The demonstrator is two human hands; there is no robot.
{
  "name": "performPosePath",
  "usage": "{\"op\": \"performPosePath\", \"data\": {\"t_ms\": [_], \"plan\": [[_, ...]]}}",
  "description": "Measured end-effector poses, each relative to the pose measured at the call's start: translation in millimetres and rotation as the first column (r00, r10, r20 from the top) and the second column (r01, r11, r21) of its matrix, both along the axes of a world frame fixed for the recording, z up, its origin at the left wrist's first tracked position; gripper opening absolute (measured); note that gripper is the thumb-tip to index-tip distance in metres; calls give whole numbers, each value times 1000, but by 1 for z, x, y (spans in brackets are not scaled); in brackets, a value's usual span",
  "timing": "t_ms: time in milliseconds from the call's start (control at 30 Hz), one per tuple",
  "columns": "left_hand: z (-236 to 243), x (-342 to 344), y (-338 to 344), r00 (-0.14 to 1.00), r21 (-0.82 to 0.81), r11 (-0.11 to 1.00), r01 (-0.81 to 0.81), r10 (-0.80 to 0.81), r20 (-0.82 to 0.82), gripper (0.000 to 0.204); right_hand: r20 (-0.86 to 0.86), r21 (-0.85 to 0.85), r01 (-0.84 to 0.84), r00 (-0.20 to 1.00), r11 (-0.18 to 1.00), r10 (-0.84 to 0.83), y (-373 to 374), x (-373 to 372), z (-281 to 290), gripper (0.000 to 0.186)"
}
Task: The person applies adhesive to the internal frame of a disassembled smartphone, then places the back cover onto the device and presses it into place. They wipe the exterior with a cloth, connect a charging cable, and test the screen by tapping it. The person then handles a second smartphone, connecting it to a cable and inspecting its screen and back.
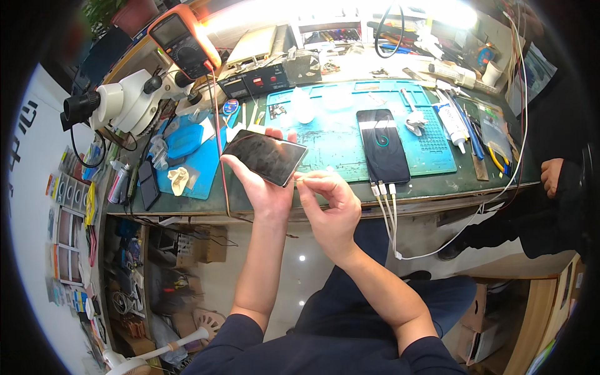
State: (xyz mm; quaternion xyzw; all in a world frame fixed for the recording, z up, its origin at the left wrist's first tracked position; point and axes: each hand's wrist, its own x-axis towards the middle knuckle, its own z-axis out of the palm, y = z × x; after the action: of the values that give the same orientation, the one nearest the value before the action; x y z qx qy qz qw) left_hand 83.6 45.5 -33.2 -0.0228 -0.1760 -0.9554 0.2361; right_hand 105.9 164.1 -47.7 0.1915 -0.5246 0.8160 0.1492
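My left hand (269,197) is closed round a black phone (264,155), which lies tilted in the palm, screen up, with fingertips showing past its far edge. My right hand (328,206) is at the phone's lower right corner, thumb and forefinger pinched on a thin pin-like item (298,182) too small to make out clearly. To the right, a second phone (381,140) rests screen up on the teal work mat (322,164), a green ring lit on its display and white cable plugs (382,187) at its near end.
A microscope (122,106) and orange multimeter (181,44) stand back left, beside a blue mat (194,184) with small items. A tube (450,122) and tools lie right. Another person's hand (551,175) is at the bench's right edge. A white fan (187,337) stands lower left.
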Motion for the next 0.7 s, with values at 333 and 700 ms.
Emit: {"op": "performPosePath", "data": {"t_ms": [333, 700], "plan": [[4, 1, 5, 998, -50, 998, -45, 47, 49, 84, -156, 122, 116, 983, 986, -97, 4, -3, 1, 16], [-5, -2, -4, 999, -63, 997, -42, 42, -6, 86, -220, 149, 128, 971, 980, -94, 5, -2, 6, 17]]}}
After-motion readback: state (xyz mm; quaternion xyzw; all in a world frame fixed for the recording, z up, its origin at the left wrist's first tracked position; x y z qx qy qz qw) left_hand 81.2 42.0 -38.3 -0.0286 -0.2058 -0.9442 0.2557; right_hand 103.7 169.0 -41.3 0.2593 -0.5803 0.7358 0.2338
